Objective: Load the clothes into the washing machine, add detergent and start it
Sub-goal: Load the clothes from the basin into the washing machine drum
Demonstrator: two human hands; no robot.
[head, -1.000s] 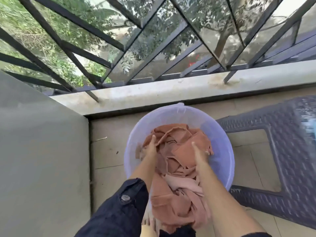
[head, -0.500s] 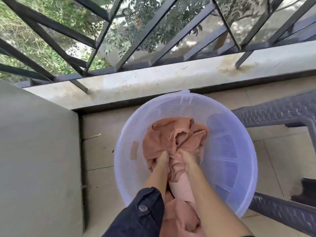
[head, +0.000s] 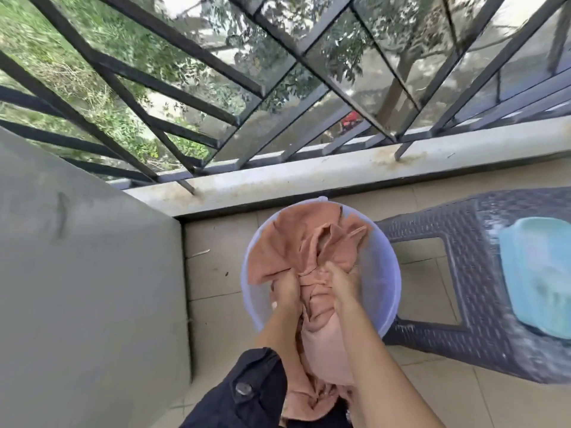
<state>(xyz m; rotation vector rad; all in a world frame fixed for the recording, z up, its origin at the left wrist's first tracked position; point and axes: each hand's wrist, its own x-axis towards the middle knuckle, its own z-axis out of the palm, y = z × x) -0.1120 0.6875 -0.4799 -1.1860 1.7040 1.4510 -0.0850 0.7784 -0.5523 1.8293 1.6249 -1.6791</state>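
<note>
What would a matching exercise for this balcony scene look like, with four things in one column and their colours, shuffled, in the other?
Column one:
1. basin
2. cloth
3. stool
4. tub on the stool

Column two:
A. light blue
B. dark grey
C. salmon pink
D. see-through lilac

Pairs: 1-D, 2-C, 3-B, 4-A.
</note>
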